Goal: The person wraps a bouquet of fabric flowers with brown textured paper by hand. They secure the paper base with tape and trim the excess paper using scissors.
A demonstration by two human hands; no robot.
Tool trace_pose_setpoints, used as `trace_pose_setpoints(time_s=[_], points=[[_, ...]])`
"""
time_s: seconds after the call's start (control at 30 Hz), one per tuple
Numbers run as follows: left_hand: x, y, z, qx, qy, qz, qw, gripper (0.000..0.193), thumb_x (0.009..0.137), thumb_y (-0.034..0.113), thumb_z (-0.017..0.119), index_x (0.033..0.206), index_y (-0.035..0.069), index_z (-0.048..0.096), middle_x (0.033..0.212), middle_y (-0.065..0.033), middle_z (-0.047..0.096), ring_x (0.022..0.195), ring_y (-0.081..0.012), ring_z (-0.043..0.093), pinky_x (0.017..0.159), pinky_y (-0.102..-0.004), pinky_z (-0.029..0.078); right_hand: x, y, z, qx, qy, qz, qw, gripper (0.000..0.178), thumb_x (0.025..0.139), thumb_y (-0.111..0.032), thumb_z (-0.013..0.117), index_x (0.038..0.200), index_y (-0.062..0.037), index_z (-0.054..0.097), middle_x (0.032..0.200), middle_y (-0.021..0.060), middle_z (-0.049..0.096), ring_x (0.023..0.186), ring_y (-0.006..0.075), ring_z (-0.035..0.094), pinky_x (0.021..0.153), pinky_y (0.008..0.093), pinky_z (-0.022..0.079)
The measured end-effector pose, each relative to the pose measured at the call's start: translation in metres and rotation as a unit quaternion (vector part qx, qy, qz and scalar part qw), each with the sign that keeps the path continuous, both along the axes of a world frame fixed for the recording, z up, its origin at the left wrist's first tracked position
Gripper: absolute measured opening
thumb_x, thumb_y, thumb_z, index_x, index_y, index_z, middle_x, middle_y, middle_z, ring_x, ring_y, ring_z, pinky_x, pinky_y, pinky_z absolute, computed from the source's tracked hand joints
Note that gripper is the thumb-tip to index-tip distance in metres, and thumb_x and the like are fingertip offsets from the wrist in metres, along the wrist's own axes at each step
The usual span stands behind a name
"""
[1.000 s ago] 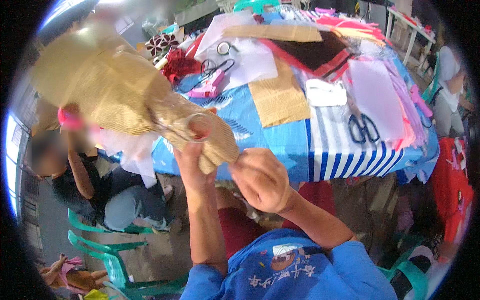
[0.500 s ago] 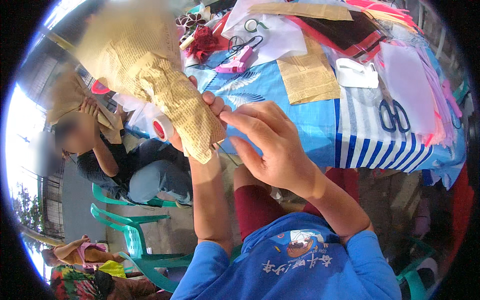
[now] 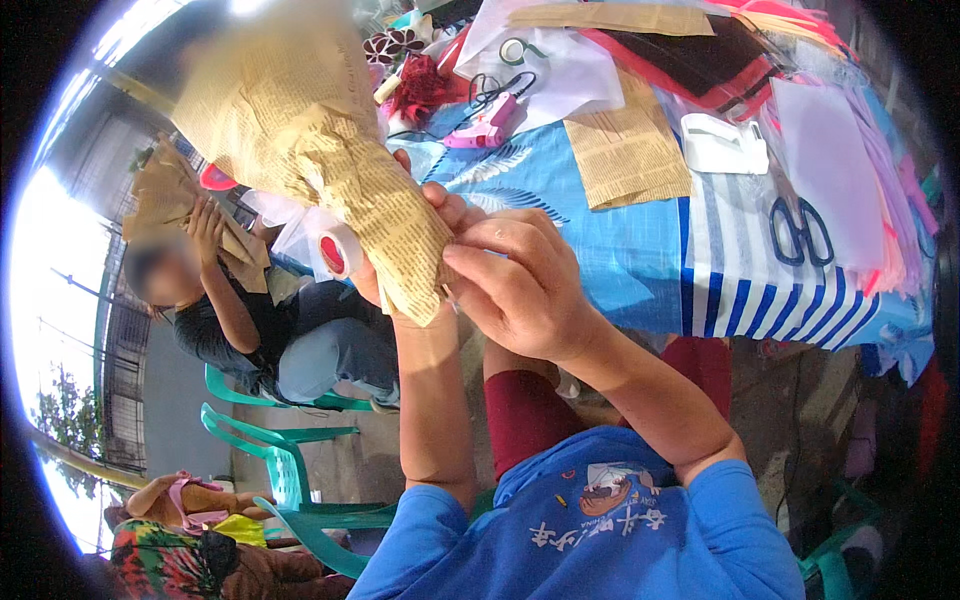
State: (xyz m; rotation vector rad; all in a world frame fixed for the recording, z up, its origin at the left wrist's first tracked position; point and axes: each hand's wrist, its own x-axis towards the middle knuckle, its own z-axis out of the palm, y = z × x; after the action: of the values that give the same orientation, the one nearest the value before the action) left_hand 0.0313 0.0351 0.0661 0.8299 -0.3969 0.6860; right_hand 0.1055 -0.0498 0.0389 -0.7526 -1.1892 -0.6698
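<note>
A cone of brown newsprint wrapping paper [image 3: 385, 215], crumpled along its lower part, slants up to the left; its wide upper end is blurred. My left hand [image 3: 443, 202] is closed round its narrow end, fingertips showing along the right edge and the palm hidden behind. A roll of tape [image 3: 340, 250] with a red core sits against the paper by the left palm. My right hand [image 3: 530, 285] is closed at the paper's lower right edge, thumb and fingers pinched together on it. A thin stem-like tip shows just below the edge.
On the blue-covered table lie a pink glue gun [image 3: 483, 122], scissors [image 3: 801, 232], a newsprint sheet [image 3: 628, 150], a white plastic holder [image 3: 724, 144] and green tape [image 3: 514, 52]. A seated person [image 3: 240, 320] holds similar paper at left, near green chairs [image 3: 285, 470].
My right hand has come down onto the paper's lower edge; its thumb and fingers, apart before, are now pinched together. The whole view has shifted slightly.
</note>
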Motion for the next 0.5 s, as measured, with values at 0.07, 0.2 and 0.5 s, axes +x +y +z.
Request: trace_pose_setpoints(time_s=[0.07,0.2,0.5], points=[[0.001,-0.002,0.001,-0.025,-0.008,0.005,1.000,0.078,0.071,0.045,0.057,0.132,0.006,0.029,0.102,-0.0153,0.052,0.079,-0.0204,0.043,0.072,-0.0322,0.036,0.001,0.001,0.001,0.004,-0.008,-0.013,1.000,0.025,0.067,-0.013,0.063,0.090,-0.0064,0.055,0.086,0.0056,0.053,0.078,0.0229,0.054,0.063,0.0359,0.041],[0.002,-0.002,0.001,-0.024,-0.011,0.007,1.000,0.073,0.073,0.044,0.056,0.130,0.004,0.034,0.101,-0.0154,0.053,0.080,-0.0202,0.044,0.070,-0.0302,0.037,0.001,0.003,0.003,0.003,-0.017,-0.007,1.000,0.021,0.067,-0.011,0.063,0.085,-0.0060,0.056,0.084,0.0062,0.053,0.075,0.0228,0.054,0.062,0.0348,0.042],[0.002,-0.005,-0.005,-0.048,-0.005,0.071,0.996,0.069,0.074,0.040,0.058,0.125,-0.002,0.038,0.103,-0.0200,0.052,0.081,-0.0222,0.047,0.074,-0.0317,0.040,0.008,0.011,0.006,0.014,-0.009,-0.033,0.999,0.023,0.062,-0.021,0.064,0.080,-0.0103,0.055,0.081,0.0002,0.051,0.073,0.0197,0.053,0.060,0.0329,0.039]])
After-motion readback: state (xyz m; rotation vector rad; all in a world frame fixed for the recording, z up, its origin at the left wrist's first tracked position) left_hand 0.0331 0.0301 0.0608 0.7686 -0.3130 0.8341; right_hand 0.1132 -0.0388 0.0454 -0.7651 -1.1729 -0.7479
